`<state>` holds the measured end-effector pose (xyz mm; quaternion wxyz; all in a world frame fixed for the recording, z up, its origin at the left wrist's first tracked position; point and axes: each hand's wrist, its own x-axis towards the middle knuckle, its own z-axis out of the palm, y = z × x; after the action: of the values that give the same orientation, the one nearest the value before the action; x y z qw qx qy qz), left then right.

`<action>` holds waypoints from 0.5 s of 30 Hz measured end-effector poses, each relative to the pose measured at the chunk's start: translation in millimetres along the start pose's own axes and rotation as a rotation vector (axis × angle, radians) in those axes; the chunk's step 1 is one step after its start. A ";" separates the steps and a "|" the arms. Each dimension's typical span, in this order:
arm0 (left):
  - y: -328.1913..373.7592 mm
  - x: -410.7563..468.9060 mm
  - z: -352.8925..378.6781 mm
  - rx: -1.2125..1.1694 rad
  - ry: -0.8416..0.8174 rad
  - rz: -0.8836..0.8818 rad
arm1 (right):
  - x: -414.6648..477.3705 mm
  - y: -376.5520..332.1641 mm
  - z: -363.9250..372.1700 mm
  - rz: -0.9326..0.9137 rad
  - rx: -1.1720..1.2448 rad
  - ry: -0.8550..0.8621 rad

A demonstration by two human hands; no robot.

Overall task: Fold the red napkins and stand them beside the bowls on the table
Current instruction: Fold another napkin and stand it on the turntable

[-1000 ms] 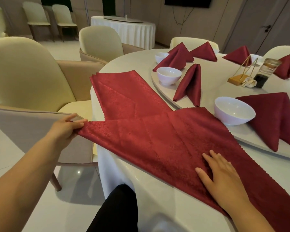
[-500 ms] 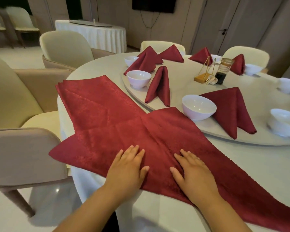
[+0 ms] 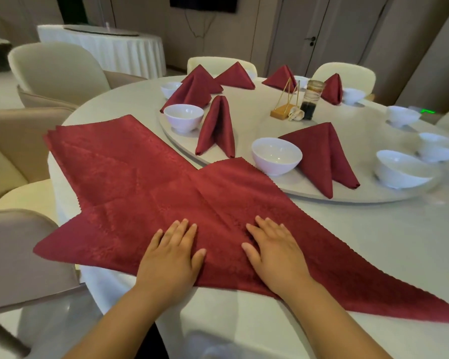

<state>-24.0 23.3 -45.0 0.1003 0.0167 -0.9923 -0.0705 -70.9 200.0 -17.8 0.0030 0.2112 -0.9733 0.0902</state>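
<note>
A large red napkin (image 3: 218,203), folded into a triangle, lies flat at the near edge of the round white table (image 3: 373,255). My left hand (image 3: 171,255) and my right hand (image 3: 275,252) press flat on it side by side, fingers straight. A stack of flat red napkins (image 3: 109,156) lies partly under it to the left. On the turntable (image 3: 347,198) stand folded napkins beside white bowls: a tall folded napkin (image 3: 217,125) next to the left bowl (image 3: 184,117), and a wider folded napkin (image 3: 322,156) next to the near bowl (image 3: 276,155).
More folded napkins (image 3: 233,76) and bowls ring the far side. Two bowls (image 3: 399,168) at the right have no napkin beside them. A gold stand (image 3: 287,104) and a dark jar (image 3: 312,99) sit mid-table. Cream chairs (image 3: 60,71) surround the table on the left.
My left hand let go of the napkin's left corner and came in to press flat beside my right hand. The view swung rightward across the table.
</note>
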 end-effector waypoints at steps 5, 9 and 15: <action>-0.3 -0.9 1.9 0.029 0.006 0.003 | -16.2 -31.8 4.5 -0.098 0.013 0.100; -1.2 -3.1 1.3 0.068 -0.032 0.042 | -28.5 -44.4 19.0 -0.116 -0.024 0.054; -1.8 -2.0 2.6 0.065 -0.003 0.027 | -43.5 18.3 8.8 -0.042 -0.054 0.074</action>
<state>-22.5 22.0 -48.1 0.0994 0.0063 -0.9943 -0.0368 -38.5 232.6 -31.5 0.0466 0.2279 -0.9699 0.0715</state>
